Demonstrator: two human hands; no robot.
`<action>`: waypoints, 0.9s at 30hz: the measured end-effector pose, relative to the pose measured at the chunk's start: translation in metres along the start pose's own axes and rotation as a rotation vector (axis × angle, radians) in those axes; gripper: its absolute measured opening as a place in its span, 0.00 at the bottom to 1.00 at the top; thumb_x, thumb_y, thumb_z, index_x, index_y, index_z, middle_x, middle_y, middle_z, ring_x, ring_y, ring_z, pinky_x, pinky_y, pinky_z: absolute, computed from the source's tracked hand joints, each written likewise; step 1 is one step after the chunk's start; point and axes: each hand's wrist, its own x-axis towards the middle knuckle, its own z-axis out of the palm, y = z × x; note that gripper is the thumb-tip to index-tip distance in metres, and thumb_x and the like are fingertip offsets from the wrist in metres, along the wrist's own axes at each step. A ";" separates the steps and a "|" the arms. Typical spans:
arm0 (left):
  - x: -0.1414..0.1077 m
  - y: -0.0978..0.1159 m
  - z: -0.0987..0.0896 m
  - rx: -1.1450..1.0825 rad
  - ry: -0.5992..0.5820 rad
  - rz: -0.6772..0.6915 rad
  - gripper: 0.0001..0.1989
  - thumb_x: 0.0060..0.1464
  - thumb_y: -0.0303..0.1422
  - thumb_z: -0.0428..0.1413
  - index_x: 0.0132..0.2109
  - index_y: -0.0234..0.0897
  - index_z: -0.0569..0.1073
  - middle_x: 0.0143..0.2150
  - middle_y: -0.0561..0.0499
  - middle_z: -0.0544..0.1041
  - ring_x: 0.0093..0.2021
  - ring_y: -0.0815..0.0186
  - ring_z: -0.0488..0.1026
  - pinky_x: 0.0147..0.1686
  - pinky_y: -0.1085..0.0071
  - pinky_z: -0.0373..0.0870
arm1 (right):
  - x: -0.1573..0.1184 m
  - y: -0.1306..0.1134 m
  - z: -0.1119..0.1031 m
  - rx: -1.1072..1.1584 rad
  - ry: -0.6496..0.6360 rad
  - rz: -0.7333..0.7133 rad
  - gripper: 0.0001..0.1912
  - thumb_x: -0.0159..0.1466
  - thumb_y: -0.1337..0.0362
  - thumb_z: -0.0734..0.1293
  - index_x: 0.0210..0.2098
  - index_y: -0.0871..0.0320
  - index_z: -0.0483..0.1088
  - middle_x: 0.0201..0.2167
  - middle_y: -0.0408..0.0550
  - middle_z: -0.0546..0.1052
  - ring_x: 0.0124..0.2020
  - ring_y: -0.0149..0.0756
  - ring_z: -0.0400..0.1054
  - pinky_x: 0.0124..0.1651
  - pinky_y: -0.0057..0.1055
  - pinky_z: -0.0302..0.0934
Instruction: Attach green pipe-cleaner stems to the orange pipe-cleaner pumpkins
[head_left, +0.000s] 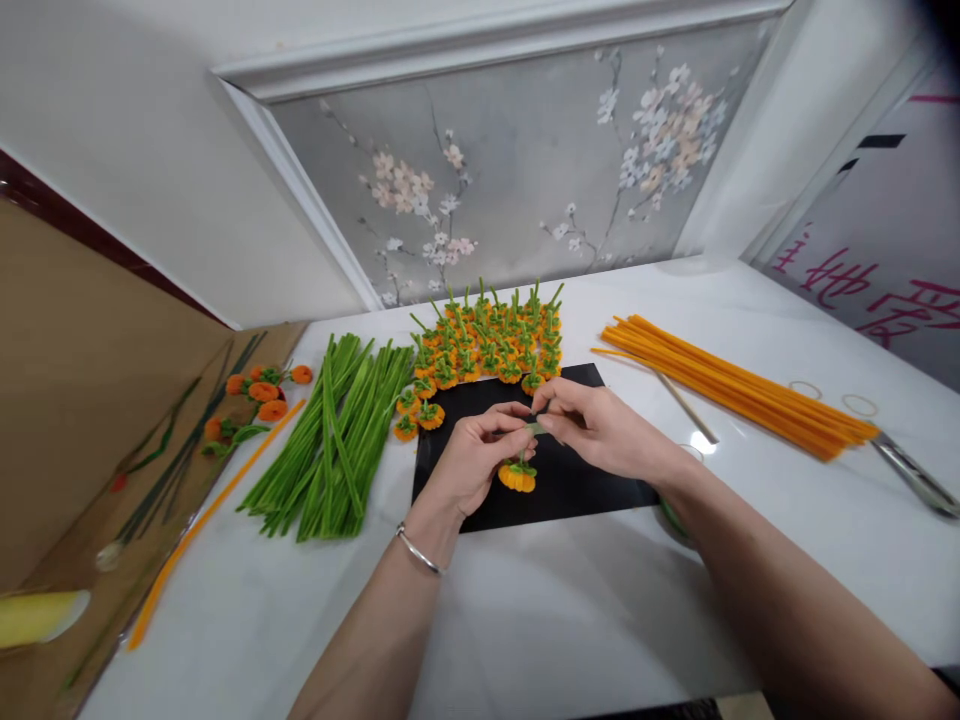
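Over a black mat (442, 490), my left hand (484, 450) is closed, its fingertips pinched above an orange pipe-cleaner flower (517, 478) with green under-leaves. The bloom hangs head down below those fingers, and its stem is mostly hidden by them. A narrow pale green strip (535, 428), which looks like tape, spans the gap between both hands' fingertips. My right hand (596, 420) pinches the strip's right end with thumb and forefinger. Just beyond the mat, many similar orange flowers (487, 340) stand head down in rows, with short green stems pointing up.
Green pipe cleaners (330, 450) lie heaped at left, beside a lone orange pipe cleaner (202, 520). Finished orange flowers (266, 395) rest farther left. On the right are a bundle of orange pipe cleaners (735, 385), a thin stick (686, 405) and a utility knife (915, 475).
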 end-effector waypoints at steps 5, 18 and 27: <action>0.000 -0.001 -0.002 -0.001 -0.001 -0.058 0.07 0.40 0.31 0.68 0.27 0.32 0.80 0.48 0.48 0.69 0.31 0.74 0.71 0.32 0.73 0.71 | 0.000 -0.001 0.001 0.020 -0.005 0.021 0.05 0.63 0.67 0.60 0.39 0.55 0.65 0.20 0.36 0.64 0.22 0.28 0.57 0.27 0.24 0.51; 0.001 -0.005 -0.003 -0.058 -0.036 -0.074 0.10 0.41 0.28 0.68 0.24 0.31 0.73 0.36 0.52 0.72 0.27 0.76 0.69 0.27 0.76 0.65 | 0.000 -0.001 0.003 -0.025 -0.027 -0.008 0.05 0.63 0.69 0.60 0.37 0.55 0.67 0.23 0.38 0.69 0.23 0.28 0.59 0.29 0.24 0.52; 0.004 -0.009 0.003 -0.125 0.013 -0.045 0.11 0.43 0.31 0.67 0.26 0.33 0.71 0.36 0.55 0.71 0.27 0.76 0.69 0.29 0.77 0.69 | 0.001 0.002 0.006 -0.028 0.012 0.017 0.06 0.63 0.69 0.61 0.37 0.55 0.68 0.25 0.38 0.72 0.24 0.28 0.62 0.28 0.24 0.52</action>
